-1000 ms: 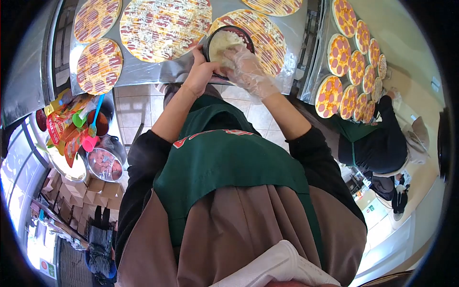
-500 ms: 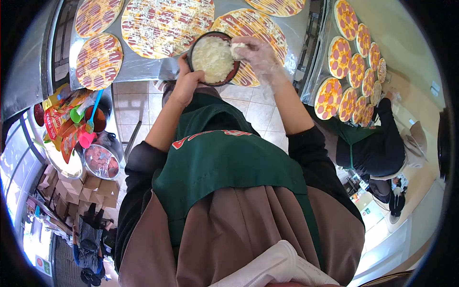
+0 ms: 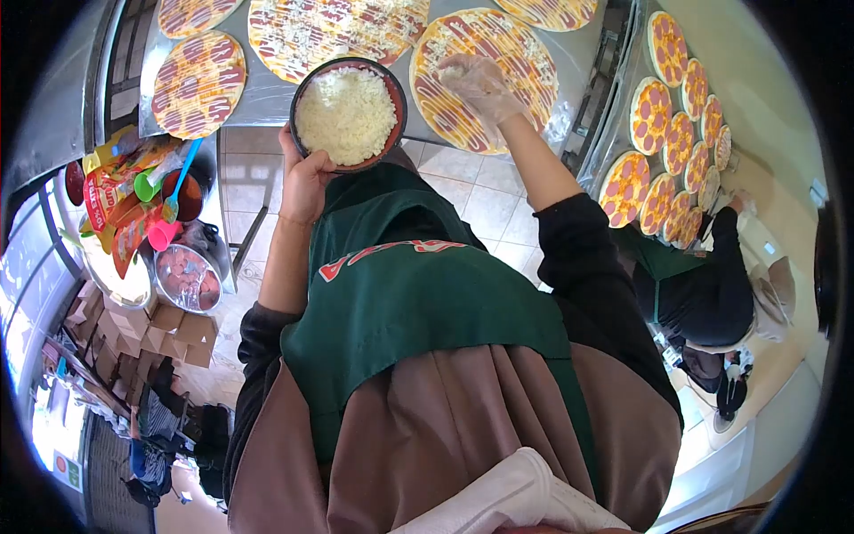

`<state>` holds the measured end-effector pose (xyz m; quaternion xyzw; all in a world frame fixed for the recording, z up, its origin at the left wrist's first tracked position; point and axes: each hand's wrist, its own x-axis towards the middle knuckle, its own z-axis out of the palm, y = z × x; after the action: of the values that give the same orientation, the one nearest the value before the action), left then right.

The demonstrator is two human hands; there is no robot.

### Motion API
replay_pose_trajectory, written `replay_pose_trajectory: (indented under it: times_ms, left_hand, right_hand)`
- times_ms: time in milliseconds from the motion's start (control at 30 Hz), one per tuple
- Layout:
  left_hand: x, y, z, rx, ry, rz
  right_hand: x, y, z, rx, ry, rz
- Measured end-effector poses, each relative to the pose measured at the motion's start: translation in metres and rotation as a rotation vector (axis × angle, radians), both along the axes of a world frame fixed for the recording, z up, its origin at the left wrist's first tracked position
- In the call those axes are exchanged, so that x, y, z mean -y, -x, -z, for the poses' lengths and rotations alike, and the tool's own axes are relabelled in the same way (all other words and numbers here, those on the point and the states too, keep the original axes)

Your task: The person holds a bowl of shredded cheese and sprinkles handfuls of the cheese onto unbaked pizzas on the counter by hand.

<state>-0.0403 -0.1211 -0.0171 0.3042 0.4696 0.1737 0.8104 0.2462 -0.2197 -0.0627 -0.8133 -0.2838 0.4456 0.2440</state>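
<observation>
My left hand (image 3: pixel 304 185) is closed on the near rim of a dark round bowl (image 3: pixel 397 100), thumb over the edge. Crumbly grated white cheese (image 3: pixel 345 116) fills most of it. In a clear plastic glove, my right hand (image 3: pixel 483 89) hovers over a round pizza (image 3: pixel 525 67) with stripes of reddish-brown and pale sauce. Its fingers are curled round some white cheese, partly hidden by the glove. A larger pizza (image 3: pixel 334 31) beside it has white cheese scattered across its top.
Another striped pizza (image 3: pixel 199 84) lies at the left of the metal table (image 3: pixel 267 114). Sliced-sausage pizzas (image 3: pixel 650 116) cover a right-hand table, where another person (image 3: pixel 703 285) stands. Sauce containers (image 3: pixel 182 196) and a bag-lined bucket of pink meat (image 3: pixel 188 278) stand at left.
My right hand has left the bowl's edge and moved right, over the striped pizza, with cheese. My left hand has drawn the bowl to the left.
</observation>
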Motion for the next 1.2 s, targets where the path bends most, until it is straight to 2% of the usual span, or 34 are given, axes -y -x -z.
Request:
replay_pose_trajectory:
  times_ms: [67,133,233,300,400,633,833,1033,1200]
  left_hand:
    - [-0.003,0.002,0.0,0.01,0.004,0.005]
    - [-0.007,0.005,0.0,0.025,-0.02,0.042]
    - [-0.011,0.008,-0.008,0.021,0.002,0.046]
    - [-0.012,0.014,-0.008,0.025,0.003,0.058]
    - [-0.015,0.019,-0.009,0.032,0.006,0.082]
    - [-0.023,0.031,-0.01,0.031,0.004,0.157]
    - [-0.024,0.036,-0.012,0.055,0.02,0.109]
    - [-0.023,0.046,-0.01,0.035,0.019,0.132]
    - [-0.023,0.045,-0.01,0.047,0.035,0.14]
  right_hand:
    - [-0.004,0.002,0.006,0.181,-0.051,-0.117]
    - [-0.01,0.012,0.002,0.202,-0.003,-0.054]
    - [-0.007,0.017,0.009,0.353,0.01,-0.117]
    - [0.004,0.022,0.014,0.412,-0.117,-0.192]
    - [0.017,0.029,0.021,0.526,-0.144,-0.299]
    - [0.04,0.05,0.005,0.417,-0.029,-0.144]
    - [0.023,0.05,0.004,0.523,-0.008,-0.042]
    - [0.027,0.043,0.006,0.598,-0.194,-0.091]
    - [0.046,0.048,-0.005,0.472,-0.046,-0.09]
